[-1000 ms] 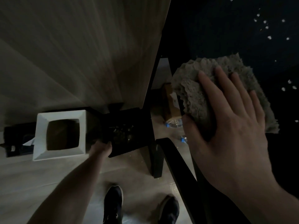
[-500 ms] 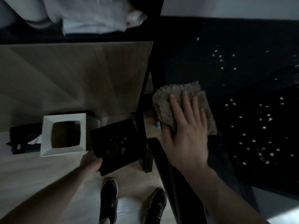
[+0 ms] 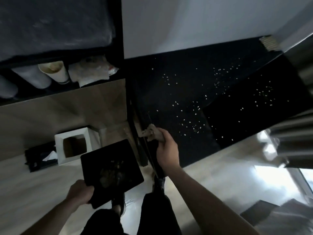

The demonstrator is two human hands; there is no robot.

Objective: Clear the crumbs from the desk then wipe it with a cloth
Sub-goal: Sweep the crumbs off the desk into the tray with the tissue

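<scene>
A black desk (image 3: 171, 92) fills the right of the head view, dotted with several pale crumbs (image 3: 194, 128) across its middle and right. My right hand (image 3: 166, 148) is at the desk's near left edge, closed on a bunched grey-brown cloth (image 3: 152, 133). Below the desk edge, over the floor, my left hand (image 3: 80, 192) grips the near corner of a flat black tray (image 3: 110, 170) with a small heap of crumbs on it.
A white square bin (image 3: 72, 145) stands on the floor just beyond the tray, beside a wooden panel (image 3: 67, 107). Rolls and bags lie on a dark shelf at the upper left. Curtains hang at the right. My shoes and legs are under the tray.
My right hand went from flat on the spread cloth to gripping it bunched at the desk's edge. The view pulled back and up, showing more desk. The tray sits lower, nearer my legs.
</scene>
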